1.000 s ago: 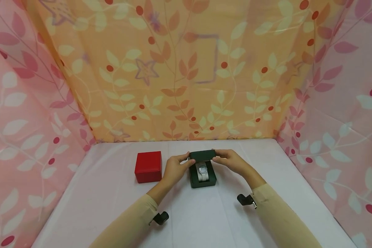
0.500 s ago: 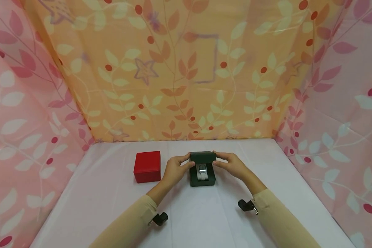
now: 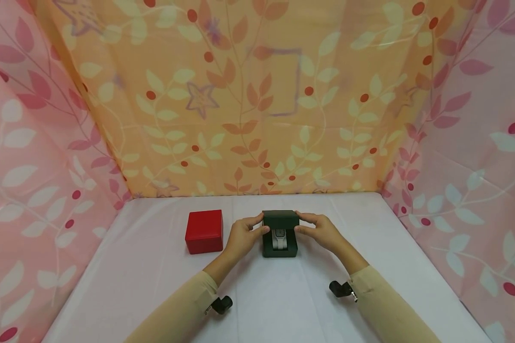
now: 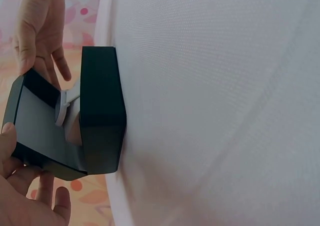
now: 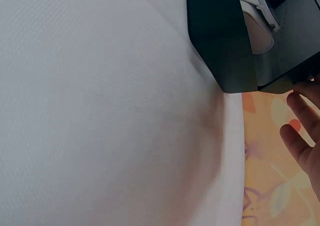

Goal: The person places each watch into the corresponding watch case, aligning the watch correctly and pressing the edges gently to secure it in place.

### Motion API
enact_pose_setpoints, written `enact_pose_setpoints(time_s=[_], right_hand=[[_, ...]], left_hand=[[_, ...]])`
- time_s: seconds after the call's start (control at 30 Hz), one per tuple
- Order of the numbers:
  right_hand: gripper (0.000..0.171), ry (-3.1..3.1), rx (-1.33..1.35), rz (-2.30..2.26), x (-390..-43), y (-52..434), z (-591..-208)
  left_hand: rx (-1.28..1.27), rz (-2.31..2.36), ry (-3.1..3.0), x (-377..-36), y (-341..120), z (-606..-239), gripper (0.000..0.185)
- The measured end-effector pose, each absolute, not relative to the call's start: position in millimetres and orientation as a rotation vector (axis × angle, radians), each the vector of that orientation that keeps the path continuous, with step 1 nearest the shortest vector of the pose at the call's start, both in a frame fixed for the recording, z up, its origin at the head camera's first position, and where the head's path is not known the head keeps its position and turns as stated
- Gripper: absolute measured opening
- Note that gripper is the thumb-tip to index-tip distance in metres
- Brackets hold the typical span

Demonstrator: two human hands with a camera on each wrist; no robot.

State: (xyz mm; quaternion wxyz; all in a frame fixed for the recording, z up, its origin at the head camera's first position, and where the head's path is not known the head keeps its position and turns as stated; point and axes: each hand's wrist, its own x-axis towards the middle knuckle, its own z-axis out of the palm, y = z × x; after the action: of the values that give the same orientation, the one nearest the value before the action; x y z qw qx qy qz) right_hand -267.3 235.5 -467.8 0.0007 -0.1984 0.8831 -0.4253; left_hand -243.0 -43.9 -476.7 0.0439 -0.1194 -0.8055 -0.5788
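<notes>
A dark green watch box (image 3: 280, 252) stands on the table with its hinged lid (image 3: 281, 219) tilted part way over the base. Inside sits a watch (image 3: 279, 239) with a pale strap around a cushion (image 4: 74, 128), its face now shaded by the lid. My left hand (image 3: 242, 234) pinches the lid's left side between thumb and fingers. On the opposite side, my right hand (image 3: 322, 230) grips the lid the same way. The left wrist view shows the lid's grey lining (image 4: 40, 121) and both hands at its edges.
A closed red box (image 3: 204, 232) stands to the left of the green one, close to my left hand. White cloth (image 3: 266, 300) covers the table. Behind rises an orange leaf-patterned curtain (image 3: 240, 119), with pink ones at the sides.
The lid has swung a little further down toward the base, and the watch face has darkened under it. Both hands have moved slightly down with the lid. The red box has stayed put.
</notes>
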Motion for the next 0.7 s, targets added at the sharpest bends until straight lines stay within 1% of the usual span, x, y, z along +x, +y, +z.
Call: enact_pose_setpoints(time_s=[0.47, 0.7], right_hand=[[0.064, 2.764, -0.625, -1.466, -266, 231, -479], [0.063, 2.792, -0.606, -1.476, -264, 228, -484]], left_hand=[[-0.400, -1.833, -2.418, -246, -42, -484, 0.055], [-0.371, -1.860, -2.389, -246, -40, -488, 0.055]])
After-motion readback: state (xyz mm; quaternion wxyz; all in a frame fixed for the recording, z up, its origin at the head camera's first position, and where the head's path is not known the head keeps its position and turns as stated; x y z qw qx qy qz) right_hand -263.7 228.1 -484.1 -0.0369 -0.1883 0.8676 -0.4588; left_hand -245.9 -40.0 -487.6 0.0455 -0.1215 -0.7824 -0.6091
